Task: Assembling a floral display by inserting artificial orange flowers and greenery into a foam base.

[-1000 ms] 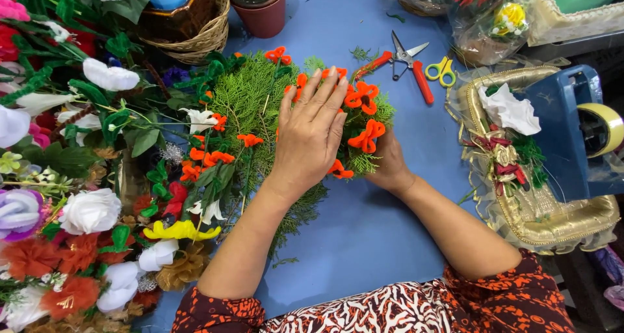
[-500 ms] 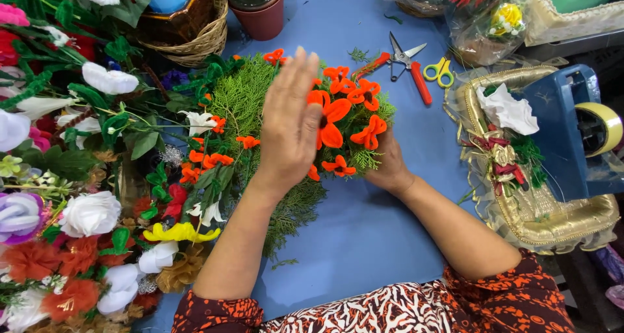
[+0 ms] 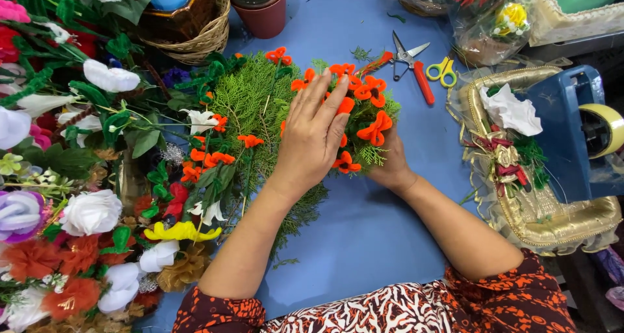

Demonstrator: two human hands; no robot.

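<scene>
A person is working at a blue table [image 3: 364,242]. The left hand [image 3: 312,134] is lying flat, fingers released, on a bunch of green fern and orange flowers [image 3: 364,121] at the table's centre. The right hand [image 3: 392,160] is reaching under the bunch; its grip cannot be told. Red-handled scissors [image 3: 416,69] are lying at one o'clock, artificial flowers [image 3: 71,177] at nine, and a gold tray [image 3: 552,209] at three.
</scene>
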